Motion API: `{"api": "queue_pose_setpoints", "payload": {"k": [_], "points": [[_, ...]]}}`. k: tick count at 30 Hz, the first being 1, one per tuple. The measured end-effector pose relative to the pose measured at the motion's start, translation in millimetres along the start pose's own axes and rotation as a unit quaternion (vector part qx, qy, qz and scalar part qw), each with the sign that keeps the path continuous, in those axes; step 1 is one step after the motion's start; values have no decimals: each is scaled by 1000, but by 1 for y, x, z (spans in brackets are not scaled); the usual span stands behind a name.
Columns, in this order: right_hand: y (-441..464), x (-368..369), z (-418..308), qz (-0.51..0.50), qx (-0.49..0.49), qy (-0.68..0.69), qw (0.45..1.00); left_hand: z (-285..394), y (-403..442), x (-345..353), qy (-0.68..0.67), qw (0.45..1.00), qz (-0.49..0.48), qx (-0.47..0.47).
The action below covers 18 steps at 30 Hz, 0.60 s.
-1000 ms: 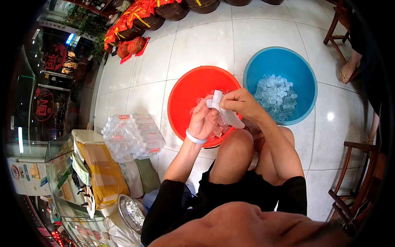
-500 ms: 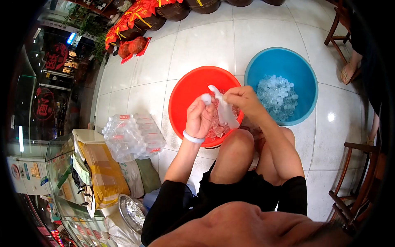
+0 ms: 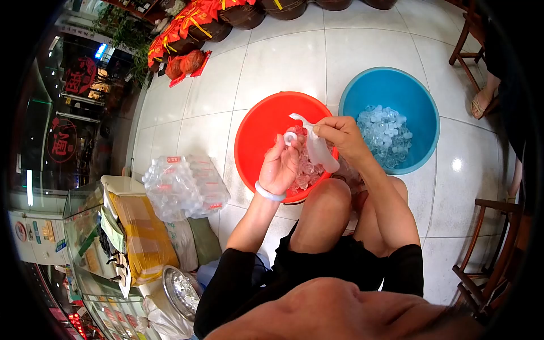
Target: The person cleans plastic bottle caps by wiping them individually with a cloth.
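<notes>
Over the red basin point(image 3: 254, 130), my left hand point(image 3: 279, 168) is turned palm up and pinches a small white cap-like piece point(image 3: 289, 137) with a round opening. My right hand point(image 3: 342, 136) grips the upper part of a limp, wet-looking white cloth point(image 3: 321, 152), which hangs down beside my left hand. Below both hands, small clear pieces point(image 3: 306, 177) lie in the red basin, partly hidden by the hands and cloth. More small clear and whitish pieces point(image 3: 385, 136) are heaped in the blue basin point(image 3: 354, 93) to the right.
A plastic-wrapped pack of clear bottles point(image 3: 184, 187) stands on the tiles at left. Near it are a taped box point(image 3: 141, 238) and a metal bowl point(image 3: 180, 292). Wooden chairs point(image 3: 490, 255) and another person's foot point(image 3: 481, 103) are at right. Dark jars point(image 3: 241, 16) line the back.
My left hand has tilted the white piece, so its round opening now shows. My right hand has shifted slightly, and the cloth hangs a little farther right.
</notes>
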State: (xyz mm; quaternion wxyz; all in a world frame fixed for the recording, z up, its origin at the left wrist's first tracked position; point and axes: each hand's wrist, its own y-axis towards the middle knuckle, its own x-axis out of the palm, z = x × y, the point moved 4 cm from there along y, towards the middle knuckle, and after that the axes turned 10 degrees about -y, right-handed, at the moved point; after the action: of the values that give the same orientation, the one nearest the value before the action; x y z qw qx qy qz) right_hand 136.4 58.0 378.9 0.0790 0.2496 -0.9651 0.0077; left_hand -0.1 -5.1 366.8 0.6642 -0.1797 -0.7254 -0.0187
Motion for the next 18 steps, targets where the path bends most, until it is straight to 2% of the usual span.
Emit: {"api": "queue_pose_setpoints", "payload": {"k": [4,11,14,16,17,18], "points": [[-2,2,-6,-9,-31,-31,999,-4,2,-1,89,995,11,36],[-1,6,-4,-29,-44,-30,998,-7,3,-3,106,994,14,38],[-1,10,-2,-28,-73,-57,995,-9,4,-4,178,982,19,53],[-1,10,0,-16,-92,-80,992,-11,4,-1,279,933,137,184],[0,11,1,-17,-123,-127,984,-10,3,-2,279,932,137,184],[0,11,0,-17,-154,-172,973,-8,3,0,318,931,77,161]]}}
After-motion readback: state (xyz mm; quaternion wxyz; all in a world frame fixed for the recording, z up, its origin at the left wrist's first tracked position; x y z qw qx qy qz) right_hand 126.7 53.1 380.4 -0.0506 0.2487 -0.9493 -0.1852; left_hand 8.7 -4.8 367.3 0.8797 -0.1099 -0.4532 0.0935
